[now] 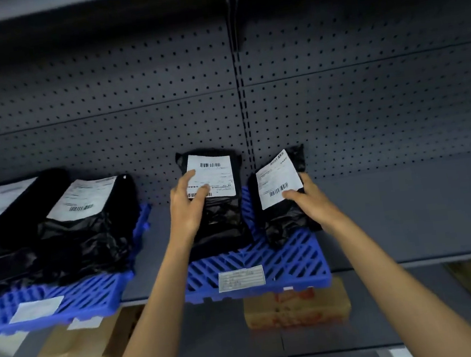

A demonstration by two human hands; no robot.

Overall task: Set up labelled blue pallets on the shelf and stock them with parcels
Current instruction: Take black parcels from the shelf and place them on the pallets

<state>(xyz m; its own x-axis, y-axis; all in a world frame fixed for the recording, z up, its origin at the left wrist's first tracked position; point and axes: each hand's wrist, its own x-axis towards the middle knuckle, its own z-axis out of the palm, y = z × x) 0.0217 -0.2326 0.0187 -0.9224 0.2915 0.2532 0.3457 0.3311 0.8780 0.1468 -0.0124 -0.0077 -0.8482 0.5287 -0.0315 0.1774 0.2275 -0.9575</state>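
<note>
Two blue slatted pallets lie on the grey shelf, each with a white label at its front. The left pallet (89,294) carries several black parcels (87,224) with white shipping labels. On the right pallet (290,260) a black parcel (221,218) lies with its label up; my left hand (188,204) rests on its left side, fingers on the label. My right hand (307,199) grips a second black parcel (284,216), tilted at the pallet's right side, thumb on its label.
A grey pegboard back wall (336,93) rises behind the shelf, with an upright post (240,89) in the middle. The shelf (423,215) runs on to the right of the pallets. Below, cardboard boxes (296,306) and brown cartons (81,351) sit on a lower level.
</note>
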